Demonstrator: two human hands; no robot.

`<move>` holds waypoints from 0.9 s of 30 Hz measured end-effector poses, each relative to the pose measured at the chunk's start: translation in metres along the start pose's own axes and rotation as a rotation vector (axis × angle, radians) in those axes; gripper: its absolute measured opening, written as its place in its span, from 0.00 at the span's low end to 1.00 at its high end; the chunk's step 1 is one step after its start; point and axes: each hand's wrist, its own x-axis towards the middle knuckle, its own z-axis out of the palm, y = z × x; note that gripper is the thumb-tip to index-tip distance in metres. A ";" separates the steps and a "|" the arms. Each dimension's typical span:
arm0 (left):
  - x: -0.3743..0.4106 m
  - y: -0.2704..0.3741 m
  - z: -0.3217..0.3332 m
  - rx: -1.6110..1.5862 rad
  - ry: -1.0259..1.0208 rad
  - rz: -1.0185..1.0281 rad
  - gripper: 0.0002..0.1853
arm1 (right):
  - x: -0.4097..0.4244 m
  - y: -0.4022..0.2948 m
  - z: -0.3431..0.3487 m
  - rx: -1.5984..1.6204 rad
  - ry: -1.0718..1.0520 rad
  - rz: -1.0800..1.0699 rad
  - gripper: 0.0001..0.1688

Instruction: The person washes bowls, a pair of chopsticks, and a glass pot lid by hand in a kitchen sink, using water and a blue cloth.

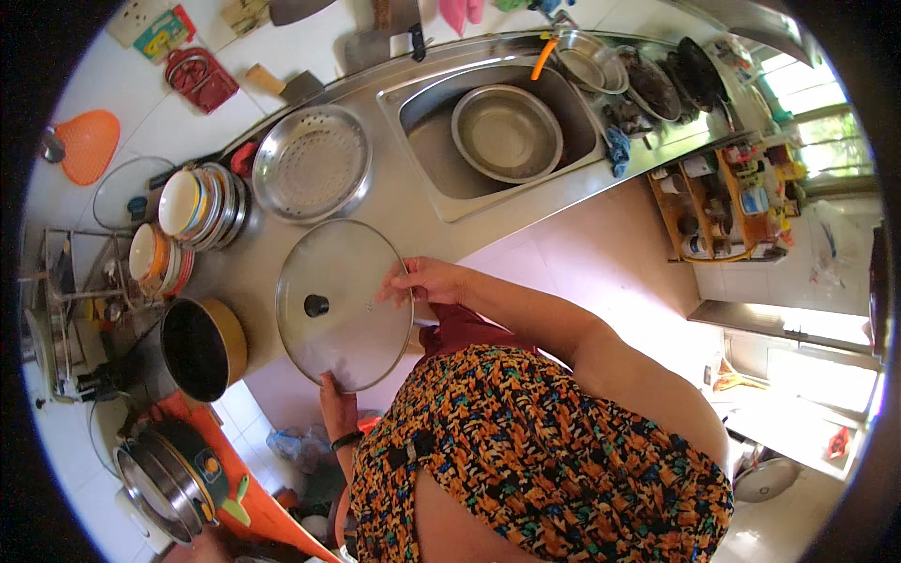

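A round glass lid [338, 267] with a metal rim and a black knob [317, 305] is held by its edge between my two hands, beside the front of the steel counter. My left hand [339, 407], with a dark band at the wrist, grips the lower rim. On the right side of the rim is my right hand [433, 279], its fingers partly seen through the glass. Just beyond the lid lies a perforated steel steamer tray [313, 165]. To the left, a pot [205, 350] with a dark inside and golden outside stands near the counter's edge.
A steel basin [507, 134] sits in the sink [429, 151]. Stacked bowls [181, 203] stand at the left by a metal rack [70, 281]. Pans [651, 84] line the far right counter, above a wooden shelf [711, 204] of jars. Stacked steel cookware [158, 485] rests on an orange surface [246, 485].
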 end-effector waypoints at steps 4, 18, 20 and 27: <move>-0.005 -0.002 0.014 0.047 -0.019 -0.016 0.26 | -0.027 -0.006 0.014 0.028 0.052 -0.079 0.09; 0.003 -0.018 0.138 0.162 -0.086 -0.076 0.25 | -0.102 -0.097 0.025 -0.152 0.228 -0.240 0.11; 0.005 -0.040 0.170 0.149 -0.082 -0.129 0.24 | -0.128 -0.118 0.010 -0.210 0.235 -0.273 0.11; 0.059 -0.104 0.252 0.175 -0.111 -0.340 0.18 | -0.190 -0.195 -0.032 -0.330 0.309 -0.418 0.07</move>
